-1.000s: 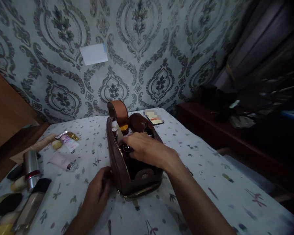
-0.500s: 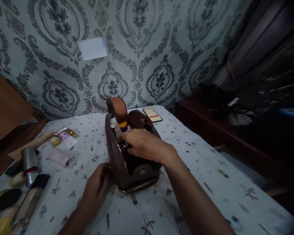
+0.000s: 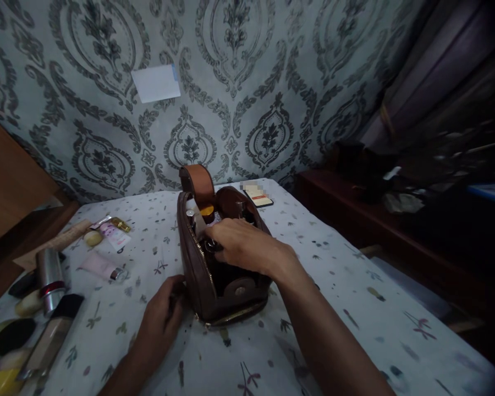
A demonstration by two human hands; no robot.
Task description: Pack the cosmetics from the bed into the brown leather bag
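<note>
A brown zippered bag (image 3: 198, 280) stands unzipped on the patterned sheet, its tan-lined strap (image 3: 201, 181) upright at the far end. My right hand (image 3: 241, 245) reaches into it, fingers bent around something dark and shiny that I cannot make out. Inside, beyond the fingers, are a yellow-lidded jar (image 3: 207, 212) and a silver-capped item (image 3: 190, 214) along the left wall. My left hand (image 3: 163, 311) rests on the sheet against the bag's near left side; its fingertips are in shadow by the leather.
Cosmetics lie at the left: a pink tube (image 3: 101, 266), a silver-red bottle (image 3: 50, 280), a black-capped bottle (image 3: 53, 335) and several others. A phone (image 3: 258, 194) lies beyond the bag. A patterned wall stands behind; a dark red ledge (image 3: 355, 212) is at the right.
</note>
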